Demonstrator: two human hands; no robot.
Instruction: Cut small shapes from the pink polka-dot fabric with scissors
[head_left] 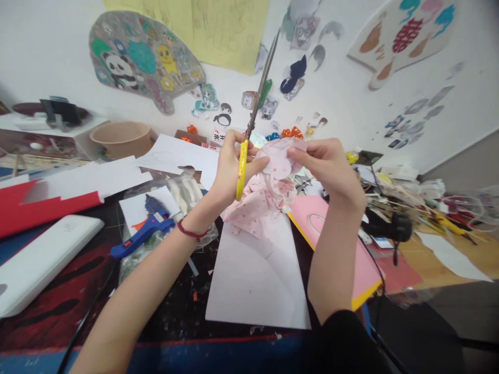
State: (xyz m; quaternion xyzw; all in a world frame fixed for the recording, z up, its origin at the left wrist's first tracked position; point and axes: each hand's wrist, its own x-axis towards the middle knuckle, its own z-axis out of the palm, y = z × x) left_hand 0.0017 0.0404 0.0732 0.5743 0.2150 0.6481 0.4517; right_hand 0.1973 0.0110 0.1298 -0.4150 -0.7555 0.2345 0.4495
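My left hand carries a pair of scissors with yellow handles, blades pointing up and closed together. Its thumb and fingers also pinch the edge of a pale pink dotted cloth. On the cloth's other side my right hand grips it between thumb and forefinger, so the piece is held up between both hands. More crumpled pink dotted cloth hangs or lies just below, over a white sheet of paper. Whether the two cloth parts are one piece, I cannot tell.
Left of my forearm lies a blue glue gun on plastic bags, beside a long white case. A pink folder with a yellow edge sits under my right arm. Sticks and tools clutter the wooden surface at right.
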